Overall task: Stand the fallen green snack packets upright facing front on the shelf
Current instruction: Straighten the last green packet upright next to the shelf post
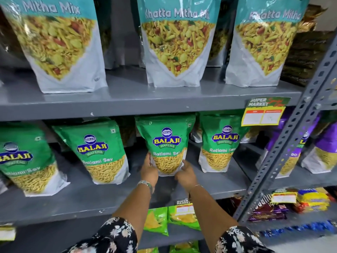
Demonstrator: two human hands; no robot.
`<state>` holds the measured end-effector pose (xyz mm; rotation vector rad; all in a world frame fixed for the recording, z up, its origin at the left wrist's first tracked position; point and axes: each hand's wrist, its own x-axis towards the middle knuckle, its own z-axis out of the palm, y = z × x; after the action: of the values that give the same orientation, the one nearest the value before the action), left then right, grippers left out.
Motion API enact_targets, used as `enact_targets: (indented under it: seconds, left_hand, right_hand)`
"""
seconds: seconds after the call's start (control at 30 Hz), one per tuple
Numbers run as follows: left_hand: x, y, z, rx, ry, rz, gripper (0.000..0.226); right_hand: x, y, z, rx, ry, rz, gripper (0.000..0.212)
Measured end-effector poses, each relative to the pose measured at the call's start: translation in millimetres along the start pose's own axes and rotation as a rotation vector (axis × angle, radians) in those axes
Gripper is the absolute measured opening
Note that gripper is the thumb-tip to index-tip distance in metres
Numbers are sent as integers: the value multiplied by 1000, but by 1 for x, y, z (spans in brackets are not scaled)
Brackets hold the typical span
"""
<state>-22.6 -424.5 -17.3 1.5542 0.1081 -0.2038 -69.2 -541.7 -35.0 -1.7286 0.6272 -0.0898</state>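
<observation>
Two hands steady one green Balaji Ratlami Sev packet [165, 143] at centre of the middle shelf [113, 196], upright and facing front. The left hand [149, 170] presses its lower edge from eight o'clock, the right hand [185, 175] from four o'clock; both grip the packet. I'd settle the base flat before letting go. Both forearms reach up from six o'clock, wrists straight, converging.

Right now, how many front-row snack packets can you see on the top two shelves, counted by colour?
Teal and white Khatta Mitha packets, upper shelf: 3
Green Ratlami Sev packets, middle shelf: 4
Purple packets, middle shelf, right bay: 2
Total: 9
Both hands, left hand and right hand, hold the third green packet from the left.
</observation>
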Motion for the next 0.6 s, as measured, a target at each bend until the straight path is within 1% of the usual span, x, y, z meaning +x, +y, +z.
enact_targets:
  seconds: [0.1, 0.23, 0.3, 0.4, 0.43, 0.47, 0.5, 0.53, 0.57, 0.6]
  left_hand:
    - [2, 0, 2, -34, 3, -10, 60]
    - [-1, -4, -9, 45, -45, 27, 63]
    - [-2, -8, -19, 49, -4, 1, 65]
    - [-12, -19, -53, 40, 152, -43, 47]
    - [-18, -25, -68, 46, 250, -64, 39]
    - [-24, -31, -83, 19, 374, -74, 31]
    - [-29, -35, -100, -5, 517, -73, 25]
    - [-32, -35, -120, -12, 642, -61, 24]
    - [-31, -32, -141, -4, 724, -53, 27]
    - [-28, -27, -160, 11, 750, -53, 31]
  right_hand:
    - [6, 0, -1, -13, 24, -17, 59]
    - [0, 6, -1, -70, 50, -81, 40]
    - [-6, 7, 1, -108, 84, -71, 40]
    - [-23, 6, 15, -168, 244, 57, 41]
    - [-31, 5, 26, -171, 283, 91, 39]
    - [-39, 5, 39, -164, 288, 97, 36]
    - [-47, 5, 54, -161, 259, 81, 34]
    - [-54, 3, 73, -164, 212, 52, 32]
    - [-60, -1, 92, -165, 166, 18, 31]
    - [-64, -6, 109, -155, 123, -20, 31]
